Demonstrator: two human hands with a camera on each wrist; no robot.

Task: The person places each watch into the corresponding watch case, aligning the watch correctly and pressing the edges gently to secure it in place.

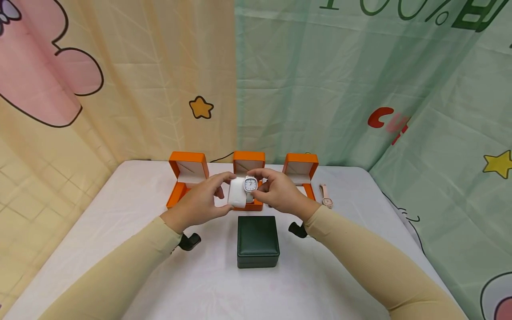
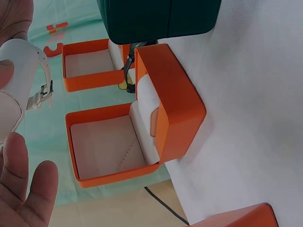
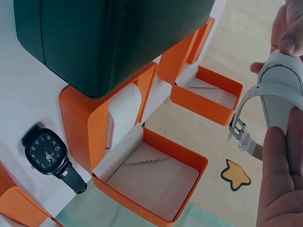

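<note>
Both hands hold a white watch (image 1: 250, 183) wrapped on a white cushion (image 1: 237, 193) above the middle of the table. My left hand (image 1: 221, 190) grips the cushion from the left, and the cushion (image 2: 20, 71) shows large in the left wrist view. My right hand (image 1: 261, 182) pinches the watch at its case and strap. The white strap (image 3: 277, 90) with its buckle hangs loose in the right wrist view. An open orange box (image 1: 249, 162) stands right behind the hands. A shut dark green box (image 1: 258, 241) sits just in front of them.
Two more open orange boxes stand at the back left (image 1: 187, 174) and back right (image 1: 301, 170). A pink watch (image 1: 326, 196) lies right of them. A black watch (image 3: 49, 153) lies on the white table (image 1: 132, 209) by the boxes. Printed curtains hang behind.
</note>
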